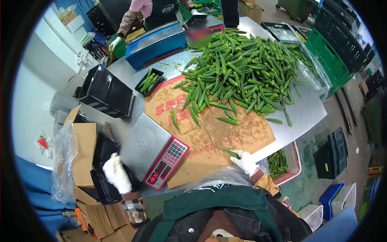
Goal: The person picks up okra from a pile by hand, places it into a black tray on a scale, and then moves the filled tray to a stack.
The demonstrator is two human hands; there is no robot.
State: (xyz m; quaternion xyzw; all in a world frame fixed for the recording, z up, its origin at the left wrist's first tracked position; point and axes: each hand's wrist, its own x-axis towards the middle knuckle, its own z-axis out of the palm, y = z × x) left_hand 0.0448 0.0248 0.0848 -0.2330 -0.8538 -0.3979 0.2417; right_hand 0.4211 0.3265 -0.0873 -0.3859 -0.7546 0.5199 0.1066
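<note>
My left hand (117,173), in a white glove, is at the stack of black plastic trays (103,184) left of the scale, its fingers closed at a tray's edge. My right hand (244,162), gloved too, pinches a single green okra pod (231,153) over the near right edge of the flattened cardboard (225,139). Between my hands sits a digital scale (147,141) with a bare grey platform and a lit red display. Beyond the cardboard lies a large heap of okra (246,72), with several loose pods on its near side.
A small black tray of okra (149,82) is by a tall black container (107,92). An open carton (84,153) stands at left. Under the table's right edge is a bin of okra (278,164). Across the table, a gloved co-worker (139,18) stands behind a blue machine (156,43).
</note>
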